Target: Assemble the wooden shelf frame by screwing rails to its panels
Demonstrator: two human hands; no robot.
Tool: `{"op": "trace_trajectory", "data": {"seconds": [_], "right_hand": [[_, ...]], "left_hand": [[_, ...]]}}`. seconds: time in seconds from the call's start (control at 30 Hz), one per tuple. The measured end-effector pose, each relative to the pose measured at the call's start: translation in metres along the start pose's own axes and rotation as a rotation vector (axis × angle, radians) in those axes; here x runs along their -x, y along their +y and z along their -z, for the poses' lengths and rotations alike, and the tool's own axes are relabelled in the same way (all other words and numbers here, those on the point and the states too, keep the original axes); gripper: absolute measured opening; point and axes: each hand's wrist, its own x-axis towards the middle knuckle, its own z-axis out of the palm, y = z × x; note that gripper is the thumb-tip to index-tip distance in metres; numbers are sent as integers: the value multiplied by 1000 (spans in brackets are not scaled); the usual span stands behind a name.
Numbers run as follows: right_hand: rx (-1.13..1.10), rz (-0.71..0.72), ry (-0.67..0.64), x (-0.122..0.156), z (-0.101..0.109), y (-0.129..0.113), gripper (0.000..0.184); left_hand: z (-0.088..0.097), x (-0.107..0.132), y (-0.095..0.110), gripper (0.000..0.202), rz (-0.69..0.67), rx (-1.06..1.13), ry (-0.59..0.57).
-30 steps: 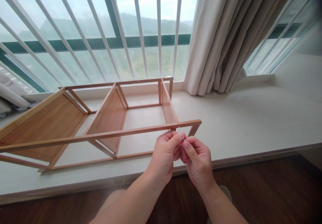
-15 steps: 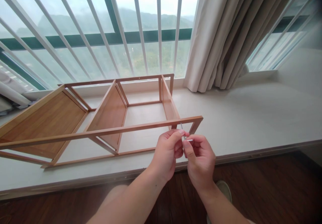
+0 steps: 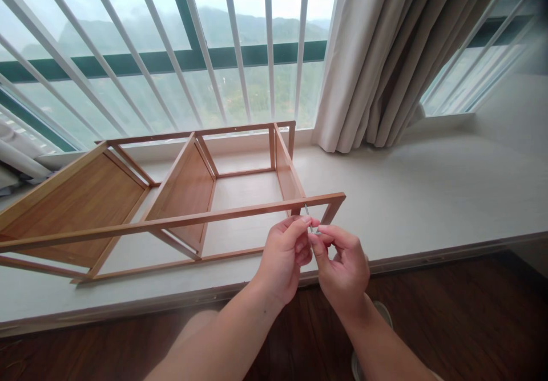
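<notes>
Hex key (image 3: 307, 210) lengthwise toward rail (image 3: 257, 211)

A room in what looks like a home

A large window (image 3: 259, 93) with white bars (image 3: 269, 27) and a green frame (image 3: 259, 55) runs along one side, and beyond it lie misty hills (image 3: 254, 31). Long beige curtains (image 3: 363, 73) hang in folds, one gathered at the right of the window and another at the far left edge. Below the window stretches a wide, pale ledge (image 3: 419, 198), raised like a deep window seat above a dark wood-look floor (image 3: 454, 312). A wooden shelf (image 3: 184, 198), of the household kind, lies on its side on the ledge.
</notes>
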Motion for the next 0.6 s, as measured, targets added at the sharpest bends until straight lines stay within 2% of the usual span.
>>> {"op": "trace_trajectory", "data": {"seconds": [0.3,0.6], "right_hand": [[79,134,-45,-12,6,0,29],[104,167,-53,-16,7,4,31]], "left_hand": [[0,1,0,25,15,32,7],[-2,0,-1,27,9,61,22]]}}
